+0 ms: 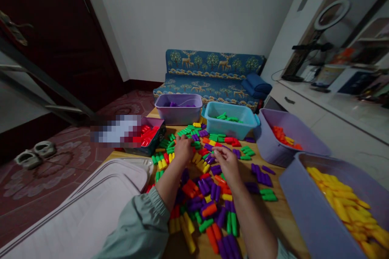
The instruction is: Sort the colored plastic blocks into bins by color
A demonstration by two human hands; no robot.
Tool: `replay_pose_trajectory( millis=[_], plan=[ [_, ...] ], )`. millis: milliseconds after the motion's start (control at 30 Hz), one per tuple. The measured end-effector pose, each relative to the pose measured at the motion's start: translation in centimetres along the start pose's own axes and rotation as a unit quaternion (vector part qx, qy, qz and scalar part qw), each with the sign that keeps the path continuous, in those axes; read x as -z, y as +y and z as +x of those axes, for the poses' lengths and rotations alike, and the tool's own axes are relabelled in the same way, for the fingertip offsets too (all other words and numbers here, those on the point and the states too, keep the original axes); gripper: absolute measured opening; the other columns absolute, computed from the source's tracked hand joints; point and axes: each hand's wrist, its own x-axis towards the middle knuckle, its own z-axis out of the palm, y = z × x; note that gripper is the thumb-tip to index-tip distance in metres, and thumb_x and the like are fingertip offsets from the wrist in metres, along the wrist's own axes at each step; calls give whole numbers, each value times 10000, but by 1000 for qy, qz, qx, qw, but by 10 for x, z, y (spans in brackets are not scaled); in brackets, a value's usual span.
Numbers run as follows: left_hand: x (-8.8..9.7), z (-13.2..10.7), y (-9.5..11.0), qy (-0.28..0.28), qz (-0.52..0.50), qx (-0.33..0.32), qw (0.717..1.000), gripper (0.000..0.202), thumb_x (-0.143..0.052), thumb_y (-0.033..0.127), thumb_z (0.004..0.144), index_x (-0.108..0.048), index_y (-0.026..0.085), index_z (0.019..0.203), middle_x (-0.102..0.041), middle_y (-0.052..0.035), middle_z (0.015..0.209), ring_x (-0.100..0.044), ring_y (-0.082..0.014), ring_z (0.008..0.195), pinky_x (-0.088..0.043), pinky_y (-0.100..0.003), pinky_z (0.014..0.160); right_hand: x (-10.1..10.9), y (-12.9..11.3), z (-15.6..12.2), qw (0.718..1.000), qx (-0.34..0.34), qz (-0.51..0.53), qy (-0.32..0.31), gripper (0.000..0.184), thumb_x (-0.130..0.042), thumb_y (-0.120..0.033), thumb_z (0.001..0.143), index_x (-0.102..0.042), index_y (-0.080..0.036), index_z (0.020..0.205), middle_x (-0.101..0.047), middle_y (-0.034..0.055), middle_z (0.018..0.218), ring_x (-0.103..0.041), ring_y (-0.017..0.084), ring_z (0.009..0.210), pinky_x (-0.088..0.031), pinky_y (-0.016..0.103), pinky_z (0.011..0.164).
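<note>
Both my hands reach into a heap of small coloured plastic pieces (209, 194) spread over a low wooden table (273, 214): purple, green, yellow, orange and red. My left hand (183, 148) rests knuckles-up on the pile, fingers curled down into green and yellow pieces. My right hand (226, 161) is beside it, fingers bent and pinched over purple and yellow pieces. What either hand grips is hidden under the fingers.
Bins ring the table: a purple tub (178, 107) with purple pieces, a blue tub (230, 119) with green ones, a lilac tub (267, 139) with orange ones, a lilac tub (306, 206) with yellow ones, a dark box (148, 135) with red ones. A white cushion (100, 198) lies left.
</note>
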Motion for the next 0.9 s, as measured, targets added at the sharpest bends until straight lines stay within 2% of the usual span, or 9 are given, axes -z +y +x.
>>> replay_pose_trajectory(
  millis=[100, 167, 233, 333, 467, 567, 667, 767, 900],
  plan=[
    [1, 3, -3, 16, 22, 29, 999, 333, -521, 138, 781, -740, 212, 1021, -637, -150, 1004, -506, -303, 1042, -402, -375, 882, 8, 2, 3, 998, 20, -64, -13, 223, -606, -369, 739, -685, -187, 840, -705, 79, 834, -662, 240, 746, -509, 379, 695],
    [4, 3, -4, 22, 34, 51, 998, 343, -515, 150, 793, -729, 198, 1057, -635, -162, 969, -526, -310, 1025, -409, -370, 863, 14, 2, 4, 987, 45, -155, -21, 193, -577, -289, 752, -691, -183, 868, -695, 87, 888, -644, 227, 753, -507, 382, 712],
    [8, 1, -4, 21, 44, 69, 996, 352, -497, 149, 803, -719, 178, 1074, -634, -177, 958, -547, -319, 995, -416, -373, 828, 19, 2, 4, 960, 74, -267, -37, 216, -587, -197, 730, -703, -183, 911, -678, 94, 955, -625, 227, 804, -500, 389, 761],
    [12, -6, -1, 24, 80, 93, 992, 343, -457, 145, 813, -706, 142, 1049, -629, -207, 978, -562, -338, 957, -419, -375, 752, 20, 2, -1, 905, 119, -400, -84, 406, -600, -89, 693, -696, -197, 1073, -657, 98, 1078, -573, 259, 996, -452, 408, 905],
    [13, -20, 6, 27, 106, 87, 990, 337, -453, 113, 792, -679, 124, 1042, -644, -194, 958, -567, -318, 960, -413, -363, 775, 10, 8, -8, 869, 152, -450, -141, 522, -560, -36, 721, -645, -217, 1203, -633, 88, 1158, -525, 259, 1083, -406, 379, 983],
    [15, -30, 11, 46, 47, 70, 995, 342, -524, 124, 743, -678, 142, 1047, -657, -153, 936, -573, -295, 969, -410, -363, 840, 4, 12, -11, 863, 148, -464, -134, 449, -560, -71, 752, -663, -219, 1163, -639, 103, 1060, -543, 257, 1048, -422, 361, 950],
    [19, -37, 21, 95, -103, 59, 988, 362, -572, 135, 687, -688, 159, 1029, -673, -118, 939, -595, -265, 941, -428, -343, 843, 2, 14, -11, 869, 126, -468, -105, 360, -560, -106, 756, -678, -234, 1071, -633, 90, 980, -578, 248, 963, -451, 351, 858],
    [20, -41, 32, 81, -328, 86, 937, 347, -576, 132, 648, -702, 157, 970, -686, -73, 829, -622, -218, 781, -460, -308, 724, 3, 14, -8, 900, 101, -420, -57, 257, -560, -118, 719, -655, -221, 934, -634, 60, 921, -594, 212, 813, -461, 331, 751],
    [11, -46, 37, 3, -572, 137, 809, 291, -585, 113, 598, -704, 161, 859, -661, -8, 661, -597, -154, 604, -451, -258, 605, 1, 11, -5, 968, 84, -235, 38, 139, -587, -211, 696, -572, -211, 834, -614, 17, 787, -570, 179, 677, -462, 307, 652]
  ],
)
